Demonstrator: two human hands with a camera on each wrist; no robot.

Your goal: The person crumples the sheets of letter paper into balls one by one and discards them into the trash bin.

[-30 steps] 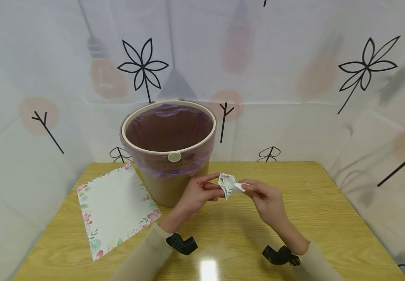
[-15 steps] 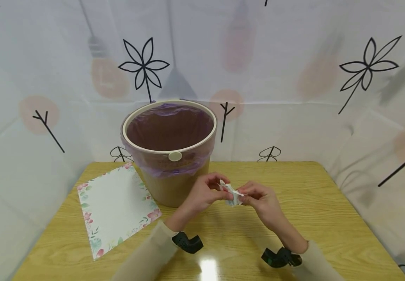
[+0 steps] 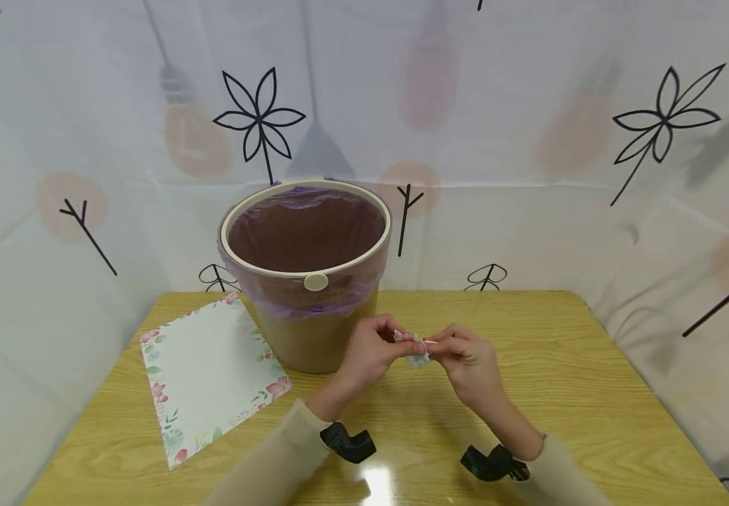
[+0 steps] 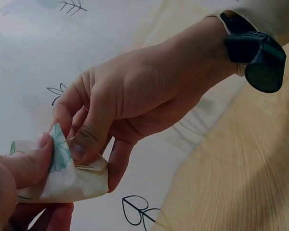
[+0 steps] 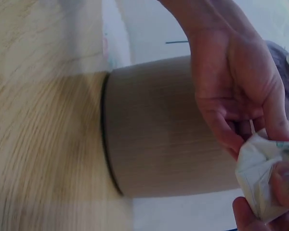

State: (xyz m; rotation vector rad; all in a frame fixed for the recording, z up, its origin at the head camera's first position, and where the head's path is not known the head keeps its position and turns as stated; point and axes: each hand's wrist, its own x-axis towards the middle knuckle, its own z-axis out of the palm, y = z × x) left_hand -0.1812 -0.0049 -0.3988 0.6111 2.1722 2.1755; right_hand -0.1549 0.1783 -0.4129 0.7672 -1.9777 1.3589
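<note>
Both hands meet in front of the bin, over the wooden table. Between them is a small folded piece of white paper (image 3: 418, 360) with a floral print. My left hand (image 3: 367, 355) pinches its left side between thumb and fingers. My right hand (image 3: 470, 365) pinches the right edge. Up close in the left wrist view, the folded paper (image 4: 62, 178) shows a green flower and layered, creased folds, with thumbs of both hands pressed on it. In the right wrist view, the crumpled-looking paper (image 5: 260, 168) partly hides the fingertips behind it.
A beige bin (image 3: 314, 337) lined with a purple bag stands on the table (image 3: 529, 393) behind the left hand. Flat on the left lies a square white sheet of paper (image 3: 213, 372) with a flowered border. A printed cloth (image 3: 497, 161) hangs behind the table.
The left hand has shifted right, its fingers curling closer around the paper. The right hand has moved slightly left, and the paper has become more compact between them. Bin and sheet have stayed put.
</note>
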